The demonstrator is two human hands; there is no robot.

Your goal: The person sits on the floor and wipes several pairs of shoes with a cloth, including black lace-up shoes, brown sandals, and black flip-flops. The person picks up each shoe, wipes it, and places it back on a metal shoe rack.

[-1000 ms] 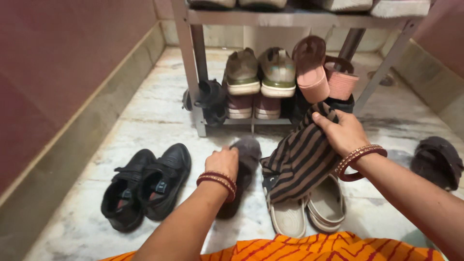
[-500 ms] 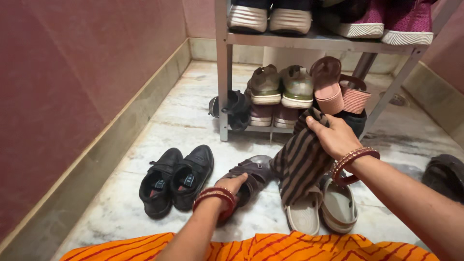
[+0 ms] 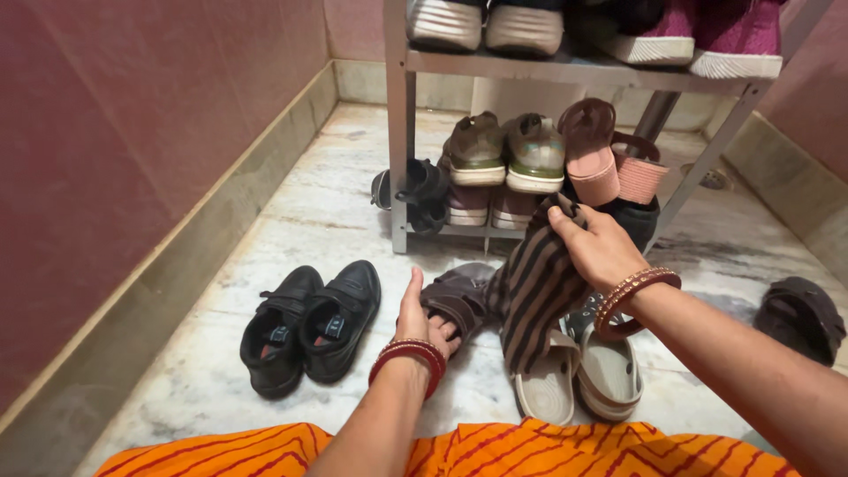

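Head view: one dark brown strapped sandal [image 3: 459, 299], matte, rounded toe, lower centre on the marble floor [image 3: 291, 203]; left hand [image 3: 422, 318] grips its near edge, thumb raised. One soft brown-and-black striped cloth [image 3: 534, 287], draped, pinched at its top by the right hand [image 3: 601, 247], centre right. Two black shoes [image 3: 309, 322] lower left; two pale clogs [image 3: 579, 380] beneath the cloth; metal rack [image 3: 399, 132] above.
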